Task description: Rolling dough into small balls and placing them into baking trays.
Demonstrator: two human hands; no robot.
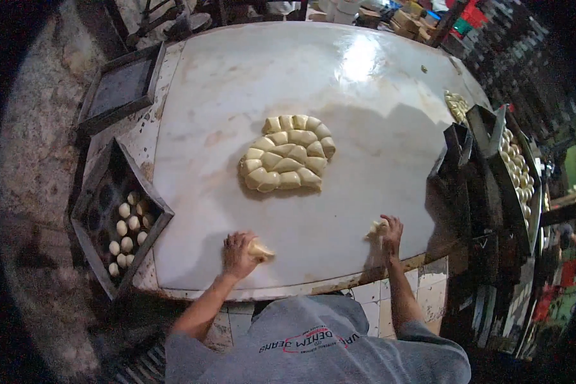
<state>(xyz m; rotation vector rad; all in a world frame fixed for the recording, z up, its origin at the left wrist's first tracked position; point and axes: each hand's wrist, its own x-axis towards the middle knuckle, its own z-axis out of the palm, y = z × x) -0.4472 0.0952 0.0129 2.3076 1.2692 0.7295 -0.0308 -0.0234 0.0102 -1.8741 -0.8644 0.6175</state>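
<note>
Near the table's front edge, my left hand (238,253) is closed round a piece of dough (260,249), which pokes out on its right side. Farther right, my right hand (392,235) curls over another piece of dough (376,228), pale and partly hidden by the fingers. Beyond both hands, in the middle of the white tabletop (205,121), lies a cluster of cut dough pieces (288,153), packed against each other in bent rows. Neither hand touches that cluster.
A dark metal tray (153,201) with several round dough balls (127,244) sits at the left edge, an angled tray (118,89) behind it. On the right stand stacked trays (493,137), the outer one full of dough balls (517,169). More dough (456,105) lies at the far right.
</note>
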